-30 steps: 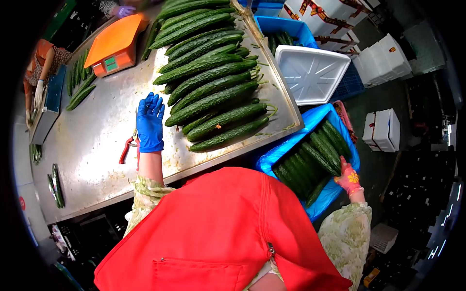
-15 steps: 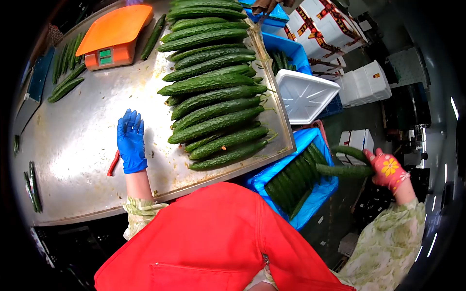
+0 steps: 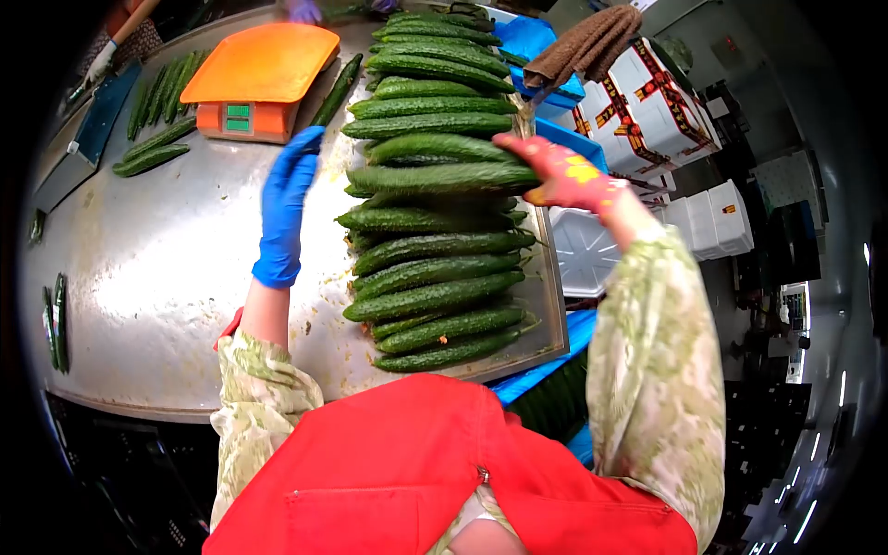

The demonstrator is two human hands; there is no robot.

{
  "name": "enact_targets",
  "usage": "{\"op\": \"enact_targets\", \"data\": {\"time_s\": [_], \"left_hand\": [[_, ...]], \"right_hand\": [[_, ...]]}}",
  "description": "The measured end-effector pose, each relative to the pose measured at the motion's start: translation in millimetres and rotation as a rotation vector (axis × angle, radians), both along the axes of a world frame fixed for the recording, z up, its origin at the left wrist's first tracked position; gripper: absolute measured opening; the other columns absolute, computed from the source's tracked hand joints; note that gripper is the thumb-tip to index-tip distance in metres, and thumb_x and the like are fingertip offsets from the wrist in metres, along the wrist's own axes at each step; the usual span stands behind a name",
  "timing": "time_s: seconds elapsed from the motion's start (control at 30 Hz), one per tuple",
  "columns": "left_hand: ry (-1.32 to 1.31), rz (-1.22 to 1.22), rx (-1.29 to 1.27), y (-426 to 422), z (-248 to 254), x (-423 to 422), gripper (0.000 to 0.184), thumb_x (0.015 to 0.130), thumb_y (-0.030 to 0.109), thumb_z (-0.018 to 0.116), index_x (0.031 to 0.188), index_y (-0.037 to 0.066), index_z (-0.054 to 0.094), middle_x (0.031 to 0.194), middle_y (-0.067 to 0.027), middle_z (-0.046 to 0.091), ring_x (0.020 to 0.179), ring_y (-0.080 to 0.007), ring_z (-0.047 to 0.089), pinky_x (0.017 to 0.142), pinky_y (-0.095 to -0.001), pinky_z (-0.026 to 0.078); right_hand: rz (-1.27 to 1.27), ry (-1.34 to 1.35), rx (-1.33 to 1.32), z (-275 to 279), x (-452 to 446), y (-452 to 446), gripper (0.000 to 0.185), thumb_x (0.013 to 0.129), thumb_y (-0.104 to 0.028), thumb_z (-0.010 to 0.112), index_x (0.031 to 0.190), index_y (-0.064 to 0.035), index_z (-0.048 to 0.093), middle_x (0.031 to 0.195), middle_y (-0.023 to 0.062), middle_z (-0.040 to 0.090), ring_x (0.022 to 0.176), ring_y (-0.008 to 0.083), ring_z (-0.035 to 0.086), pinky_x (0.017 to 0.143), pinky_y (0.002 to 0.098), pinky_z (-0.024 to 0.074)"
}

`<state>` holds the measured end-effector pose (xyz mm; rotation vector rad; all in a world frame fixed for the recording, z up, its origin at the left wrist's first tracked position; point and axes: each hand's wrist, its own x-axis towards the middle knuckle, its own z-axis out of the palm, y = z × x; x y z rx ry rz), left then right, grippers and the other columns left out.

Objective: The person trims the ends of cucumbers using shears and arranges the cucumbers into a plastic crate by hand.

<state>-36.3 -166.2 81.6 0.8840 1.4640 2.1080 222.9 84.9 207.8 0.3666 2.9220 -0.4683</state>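
My right hand (image 3: 566,176), in a red glove with a yellow flower, grips the stem ends of two cucumbers (image 3: 444,176) above the row on the metal table. My left hand (image 3: 289,208), in a blue glove, is raised over the table left of the row, its fingers extended and holding nothing. More cucumbers (image 3: 435,301) lie side by side from the far edge to the near edge. A red handle (image 3: 229,328) shows partly behind my left forearm.
An orange scale (image 3: 264,79) stands at the back left, a single cucumber (image 3: 337,91) beside it. Small cucumber groups lie farther left. Right of the table are white foam boxes (image 3: 647,111), a brown cloth (image 3: 583,44) and a partly hidden blue-lined crate (image 3: 546,398). Another person's gloved hands show at the top.
My right hand has carried the two cucumbers from beside the blue-lined crate to above the table row. My left hand has moved up toward the scale. The view has shifted.
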Motion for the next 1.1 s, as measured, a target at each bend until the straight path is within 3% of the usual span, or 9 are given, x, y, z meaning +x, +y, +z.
{"op": "enact_targets", "data": {"time_s": [0.07, 0.23, 0.4, 0.57, 0.63, 0.83, 0.93, 1.0, 1.1], "left_hand": [[0.289, -0.068, -0.14, 24, -10, 1, 0.04, 0.091, 0.017, 0.061, 0.13, 0.008, 0.055, 0.128, -0.0063, 0.057, 0.119, -0.0193, 0.052, 0.104, -0.0331, 0.037], [1.077, -0.198, -0.288, 71, 21, 20, 0.053, 0.087, 0.031, 0.064, 0.135, 0.01, 0.05, 0.136, -0.0219, 0.046, 0.126, -0.0384, 0.044, 0.107, -0.0431, 0.033], [1.276, -0.376, -0.321, 118, 8, 41, 0.053, 0.088, 0.037, 0.059, 0.133, 0.01, 0.051, 0.13, -0.0232, 0.05, 0.114, -0.0417, 0.05, 0.098, -0.0467, 0.042], [1.266, -0.303, -0.468, 134, -2, 52, 0.043, 0.087, 0.024, 0.06, 0.126, 0.006, 0.057, 0.113, -0.023, 0.056, 0.105, -0.0385, 0.054, 0.091, -0.0451, 0.044], [1.069, -0.383, -0.37, 128, -15, 46, 0.04, 0.088, 0.014, 0.057, 0.127, 0.003, 0.056, 0.106, -0.0197, 0.058, 0.097, -0.035, 0.057, 0.085, -0.0374, 0.046], [1.272, -0.224, -0.418, 134, -41, 24, 0.04, 0.091, 0.016, 0.056, 0.131, 0.011, 0.056, 0.1, -0.019, 0.056, 0.092, -0.036, 0.053, 0.083, -0.0425, 0.044], [1.337, -0.204, -0.516, 137, -35, 21, 0.043, 0.088, 0.015, 0.06, 0.131, 0.012, 0.056, 0.116, -0.02, 0.054, 0.105, -0.0358, 0.052, 0.093, -0.042, 0.042], [1.337, -0.159, -0.57, 122, -13, 43, 0.049, 0.087, 0.016, 0.061, 0.135, 0.013, 0.053, 0.141, -0.0245, 0.041, 0.131, -0.0373, 0.038, 0.11, -0.0407, 0.03], [1.227, -0.247, -0.411, 101, 1, 70, 0.049, 0.09, 0.019, 0.06, 0.136, 0.006, 0.049, 0.143, -0.0181, 0.043, 0.135, -0.0321, 0.034, 0.113, -0.0405, 0.024]], "right_hand": [[-0.115, -0.173, -0.038, -43, -9, 24, 0.085, 0.072, -0.013, 0.074, 0.146, -0.0161, 0.033, 0.131, 0.0195, 0.049, 0.121, 0.0358, 0.049, 0.102, 0.0399, 0.0394], [-0.288, 0.302, 0.051, -53, 39, 37, 0.081, 0.075, -0.024, 0.074, 0.145, -0.0186, 0.034, 0.137, 0.0193, 0.043, 0.124, 0.0377, 0.045, 0.102, 0.0409, 0.0395], [-0.394, 0.455, 0.151, -90, 164, 4, 0.063, 0.082, -0.024, 0.068, 0.139, -0.012, 0.044, 0.13, 0.0187, 0.052, 0.123, 0.0363, 0.048, 0.102, 0.0425, 0.04], [-0.81, 0.447, 0.156, -125, 300, -94, 0.055, 0.085, -0.027, 0.064, 0.135, -0.0101, 0.047, 0.124, 0.0186, 0.053, 0.111, 0.0377, 0.053, 0.094, 0.0441, 0.0443], [-1.068, 0.369, 0.055, -141, 346, -140, 0.054, 0.085, -0.027, 0.064, 0.134, -0.0112, 0.048, 0.124, 0.0193, 0.053, 0.11, 0.0392, 0.053, 0.093, 0.0444, 0.0453], [-1.452, 0.324, -0.013, -181, 431, -268, 0.052, 0.084, -0.026, 0.065, 0.132, -0.0118, 0.05, 0.129, 0.0175, 0.053, 0.118, 0.0384, 0.051, 0.098, 0.0437, 0.0434], [-1.566, 0.327, -0.054, -198, 455, -307, 0.053, 0.083, -0.027, 0.066, 0.132, -0.0116, 0.05, 0.129, 0.018, 0.053, 0.118, 0.0384, 0.051, 0.098, 0.0437, 0.0435], [-1.622, 0.305, -0.034, -211, 470, -326, 0.054, 0.082, -0.027, 0.066, 0.131, -0.0112, 0.05, 0.129, 0.0184, 0.053, 0.117, 0.0384, 0.051, 0.098, 0.0435, 0.0435], [-1.649, 0.267, 0.013, -230, 498, -350, 0.059, 0.082, -0.031, 0.066, 0.134, -0.0115, 0.047, 0.13, 0.0194, 0.05, 0.121, 0.0377, 0.048, 0.099, 0.0446, 0.0424]]}}
